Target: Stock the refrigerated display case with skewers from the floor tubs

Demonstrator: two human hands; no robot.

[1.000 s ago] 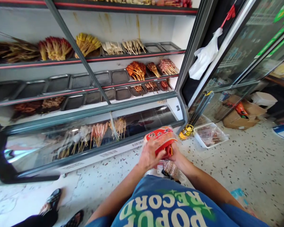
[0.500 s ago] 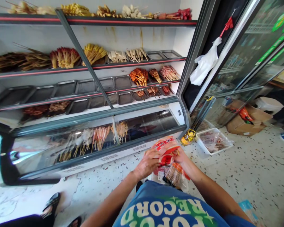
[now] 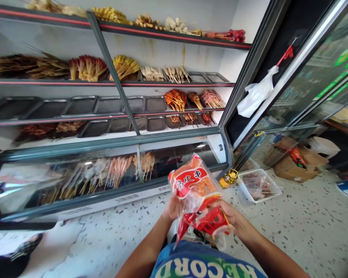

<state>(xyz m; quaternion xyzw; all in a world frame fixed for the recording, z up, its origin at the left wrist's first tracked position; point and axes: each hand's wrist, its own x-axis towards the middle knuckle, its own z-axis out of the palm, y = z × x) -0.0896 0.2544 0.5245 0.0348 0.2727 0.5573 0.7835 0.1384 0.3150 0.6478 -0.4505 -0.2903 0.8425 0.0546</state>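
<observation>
A clear and red plastic bag of chicken skin skewers [image 3: 204, 181] is held out in front of my body, its printed label facing up. My left hand [image 3: 172, 207] grips the bag's left edge, with the fingers partly hidden under it. At the near right corner my right hand [image 3: 229, 216] is closed on the red, crumpled end of the bag. Beneath it, close to my shirt, other packs [image 3: 204, 236] show only in part.
A glass-fronted display cooler [image 3: 127, 199] with trays of skewers on its shelves stands ahead. To the right on the speckled floor are a yellow-capped lantern-like jar [image 3: 228, 178], a white tray [image 3: 256, 199] with plastic-wrapped food, and a cardboard box [image 3: 301, 170]. Another person's foot [image 3: 26, 247] is at lower left.
The bag has come up and opened out flat, showing its label. My left hand has shifted from on top of it to its left edge. The view has tilted slightly.
</observation>
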